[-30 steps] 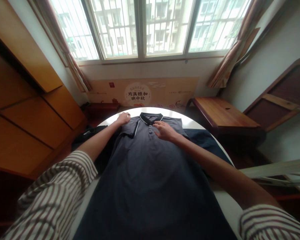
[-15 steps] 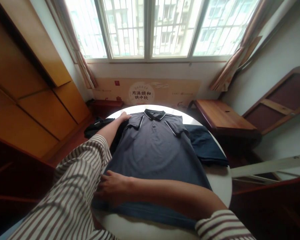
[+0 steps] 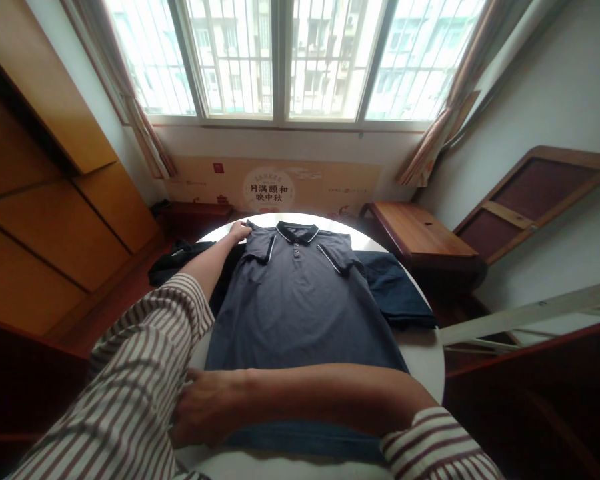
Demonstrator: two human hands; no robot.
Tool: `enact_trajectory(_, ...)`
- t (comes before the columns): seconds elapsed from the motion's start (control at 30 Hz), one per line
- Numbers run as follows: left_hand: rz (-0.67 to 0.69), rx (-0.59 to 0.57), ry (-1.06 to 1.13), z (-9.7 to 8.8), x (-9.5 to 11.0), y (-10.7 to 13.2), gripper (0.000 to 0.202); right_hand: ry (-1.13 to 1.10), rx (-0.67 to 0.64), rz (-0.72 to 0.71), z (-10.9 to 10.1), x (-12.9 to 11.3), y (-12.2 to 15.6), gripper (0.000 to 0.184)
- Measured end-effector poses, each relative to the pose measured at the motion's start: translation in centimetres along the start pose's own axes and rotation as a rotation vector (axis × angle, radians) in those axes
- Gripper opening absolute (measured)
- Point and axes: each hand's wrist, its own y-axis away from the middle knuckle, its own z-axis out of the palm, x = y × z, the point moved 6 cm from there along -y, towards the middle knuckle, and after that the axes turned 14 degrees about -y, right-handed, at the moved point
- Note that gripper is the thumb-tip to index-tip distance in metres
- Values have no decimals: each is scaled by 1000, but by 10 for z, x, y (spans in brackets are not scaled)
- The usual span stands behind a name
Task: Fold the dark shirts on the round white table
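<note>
A hand could slip in along the right edge of the white table [image 3: 423, 353], just below the folded dark cloth [image 3: 393, 290]. The right forearm [image 3: 330, 393] lies across the polo shirt [image 3: 300, 307], barring the way to the near edge.

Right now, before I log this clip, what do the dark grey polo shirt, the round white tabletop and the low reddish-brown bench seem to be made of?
The dark grey polo shirt looks like soft matte knit, its fibre unclear. The round white tabletop looks like smooth laminate or painted board, with a faint sheen. The low reddish-brown bench looks like varnished wood, showing grain and a slight gloss.
</note>
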Motion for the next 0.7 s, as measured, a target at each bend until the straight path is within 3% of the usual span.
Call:
enact_trajectory(0.1, 60, 69, 9, -7, 21, 0, 33, 83, 102, -108, -33, -24, 52, 14)
enact_trajectory(0.2, 130, 122, 17, -10, 54, 2, 34, 73, 253, 1, -69, -49, 119, 16)
enact_trajectory(0.27, 167, 144, 19, -6, 82, 6, 33, 49, 325, 140, -77, -68, 165, 18)
enact_trajectory(0.37, 233, 153, 17, 13, 132, 15, 32, 23, 411, 349, -58, -94, 224, 21)
enact_trajectory(0.53, 346, 77, -5, 74, 213, 43, 29, 2, 614, 623, 2, -122, 294, 26)
enact_trajectory(0.7, 343, -42, 11, 130, 257, 67, 29, 89, 654, 834, 34, -138, 329, 37)
